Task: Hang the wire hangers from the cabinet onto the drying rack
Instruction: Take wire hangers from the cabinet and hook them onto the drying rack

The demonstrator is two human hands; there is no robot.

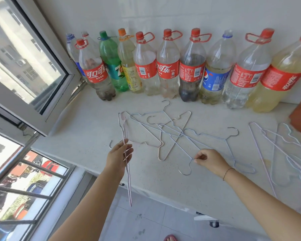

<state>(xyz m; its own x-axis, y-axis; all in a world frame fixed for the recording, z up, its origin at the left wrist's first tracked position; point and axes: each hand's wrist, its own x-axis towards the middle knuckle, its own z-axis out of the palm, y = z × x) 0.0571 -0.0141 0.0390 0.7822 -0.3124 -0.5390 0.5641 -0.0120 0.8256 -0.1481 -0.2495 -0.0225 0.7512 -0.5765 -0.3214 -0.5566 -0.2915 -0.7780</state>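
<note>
Hangers (165, 134) lie tangled in a heap at the middle of the desk (87, 129), with a second heap (285, 153) well apart at the right edge. We note that no drying rack is in view.

Our left hand (119, 154) is clenched on a held hanger (126, 164), seen edge-on; its long axis runs near vertical, hook (110, 144) to the left of the fingers, lower end hanging past the desk edge.

Our right hand (209, 160) has its grip pinched on a blue hanger (184, 154) at the neck, just above the hook that curls toward us. From the pinch, this hanger's long axis runs away and to the left, into the heap. The right hand is the nearer hand to it; the left is occupied.

Obstruction: the blue hanger's arms pass among the other wires, including a beige hanger (174, 134) and a second blue one whose hook (233, 131) lies toward the right. We cannot tell which wire lies over which. We judge that a lift straight up may drag neighbours along; drawing the wire toward us along its own axis should free it more cleanly.

Bottles (169, 66) stand in a row along the wall behind the heap, clear of the hands. An open window (30, 66) is at left.
</note>
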